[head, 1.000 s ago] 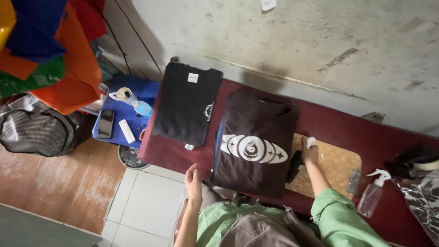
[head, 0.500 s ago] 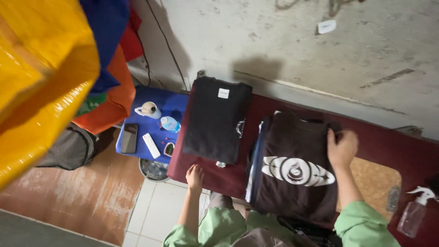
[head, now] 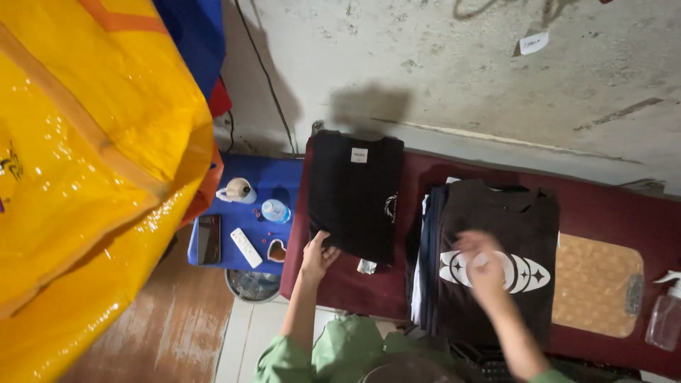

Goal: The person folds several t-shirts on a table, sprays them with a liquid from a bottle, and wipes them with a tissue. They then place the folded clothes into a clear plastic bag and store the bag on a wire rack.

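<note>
Both arms reach forward in green sleeves, forearms bare. The left hand lies low and flat, palm down, fingers spread and loosely extended. The right hand is blurred, palm down, its fingers apparently relaxed and open.

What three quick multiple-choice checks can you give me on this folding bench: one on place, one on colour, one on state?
1. Where is the left hand?
A. on the spray bottle
B. at the black shirt's near corner
C. on the phone

2. What colour is the small table left of the bench?
A. blue
B. green
C. white

3. How does the black shirt lie?
A. crumpled in a heap
B. hanging on the wall
C. folded flat

Answers: 1 B, the fingers touch that shirt's lower left corner. 2 A, its top, bearing the phone and remote, is blue. 3 C, it lies as a neat rectangle on the maroon bench.
</note>
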